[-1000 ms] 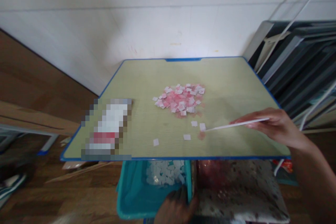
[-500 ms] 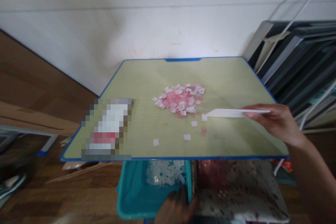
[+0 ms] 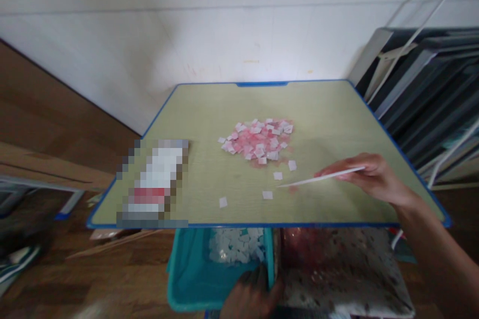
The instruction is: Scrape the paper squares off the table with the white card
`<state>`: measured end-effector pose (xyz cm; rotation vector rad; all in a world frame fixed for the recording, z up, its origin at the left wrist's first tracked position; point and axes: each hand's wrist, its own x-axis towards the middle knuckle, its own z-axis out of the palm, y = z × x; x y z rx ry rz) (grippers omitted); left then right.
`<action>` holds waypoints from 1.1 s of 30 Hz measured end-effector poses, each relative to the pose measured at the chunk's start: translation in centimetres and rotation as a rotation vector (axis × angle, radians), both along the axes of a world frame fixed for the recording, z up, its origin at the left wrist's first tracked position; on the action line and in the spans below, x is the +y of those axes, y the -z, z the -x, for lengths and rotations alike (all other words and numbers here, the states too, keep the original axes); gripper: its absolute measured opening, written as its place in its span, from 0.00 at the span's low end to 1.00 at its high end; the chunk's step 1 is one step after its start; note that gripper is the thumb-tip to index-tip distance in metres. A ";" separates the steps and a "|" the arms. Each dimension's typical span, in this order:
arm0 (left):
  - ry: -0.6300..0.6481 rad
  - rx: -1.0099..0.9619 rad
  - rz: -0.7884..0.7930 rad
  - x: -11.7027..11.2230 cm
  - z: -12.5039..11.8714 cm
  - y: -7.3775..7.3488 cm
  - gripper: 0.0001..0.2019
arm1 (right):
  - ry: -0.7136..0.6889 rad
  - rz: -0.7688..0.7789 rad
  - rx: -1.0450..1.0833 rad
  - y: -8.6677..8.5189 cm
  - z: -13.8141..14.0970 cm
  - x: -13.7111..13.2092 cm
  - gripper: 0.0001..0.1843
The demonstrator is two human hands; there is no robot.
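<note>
My right hand (image 3: 368, 174) holds a thin, flat white pointed tool (image 3: 322, 177) over the right front of the table (image 3: 209, 104). The tool's tip is by a loose white paper square (image 3: 267, 195); touching or just above, I cannot tell. Other squares lie singly near a heap of pink, petal-like pieces and white squares (image 3: 258, 140) in the table's middle. Below the front edge, my left hand (image 3: 250, 294) is at the right wall of a teal basin (image 3: 187, 279), fingers inside and thumb outside the rim. White pieces (image 3: 237, 245) lie in the basin.
A blurred-out flat object (image 3: 155, 182) lies at the table's left. Right of the basin is a stained, speckled grey surface (image 3: 348, 274). Dark panels (image 3: 441, 75) lean in a white frame at the right. A white wall (image 3: 224, 35) stands behind the table.
My right hand has moved left and slightly toward me. The tool has turned edge-on, its tip now lower and farther left. My left hand has stayed put.
</note>
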<state>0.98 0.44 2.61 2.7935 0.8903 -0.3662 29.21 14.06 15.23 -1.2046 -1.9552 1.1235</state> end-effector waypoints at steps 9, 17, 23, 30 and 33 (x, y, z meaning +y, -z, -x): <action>0.010 -0.021 -0.029 -0.2 0.1 0.3 0.24 | 0.252 -0.079 -0.039 -0.1 -3.8 -1.5 0.06; 0.014 0.022 -0.017 0.0 0.0 -0.1 0.24 | 0.395 0.052 0.014 0.9 -2.6 0.2 0.10; 0.009 0.039 0.002 0.0 0.0 -0.2 0.27 | 0.166 0.129 -0.008 -0.1 0.7 0.1 0.14; 0.002 0.065 0.011 -0.2 -0.1 -0.3 0.27 | 0.100 0.116 -0.069 -0.6 0.4 -2.5 0.11; -0.001 0.059 0.031 0.0 -0.2 -0.5 0.25 | 0.162 0.087 -0.083 -0.4 0.1 -4.5 0.09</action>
